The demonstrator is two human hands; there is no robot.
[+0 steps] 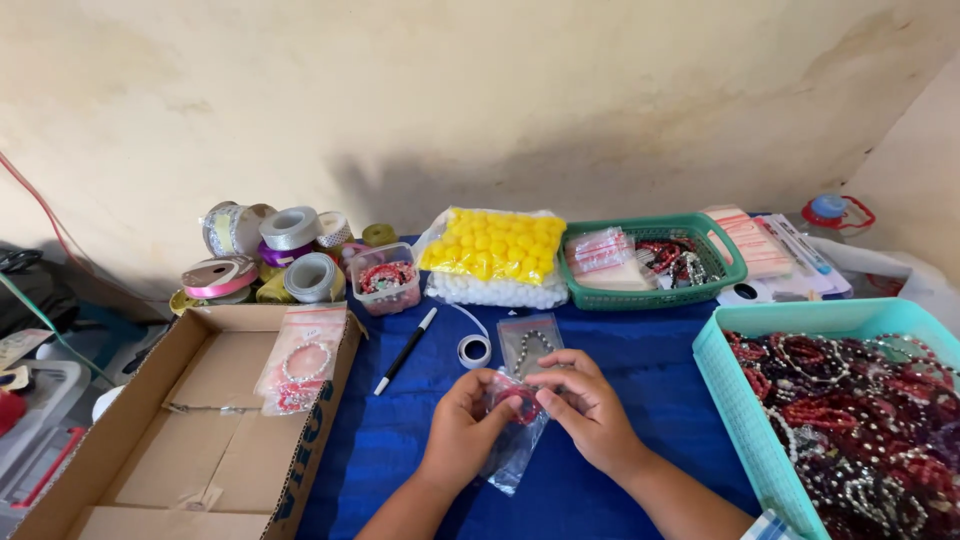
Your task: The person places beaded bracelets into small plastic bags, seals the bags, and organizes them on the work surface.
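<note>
Head view: cardboard box at left holds bagged bracelets; on the blue surface, left hand and right hand fingers pinch a clear bag with red beads; teal basket of bracelets sits right.

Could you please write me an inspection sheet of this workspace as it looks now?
Surface: blue cloth over the table.
Job's things: clear bag with red beads, held by both hands; second bagged bracelet just behind.
Clutter: ribbon spools, pen, tape roll, yellow balls bag, green basket, teal bracelet tray, cardboard box.
Grippers: left hand, right hand pinch the bag.
Cables: red cord on the wall.
Surroundings: stained wall.
</note>
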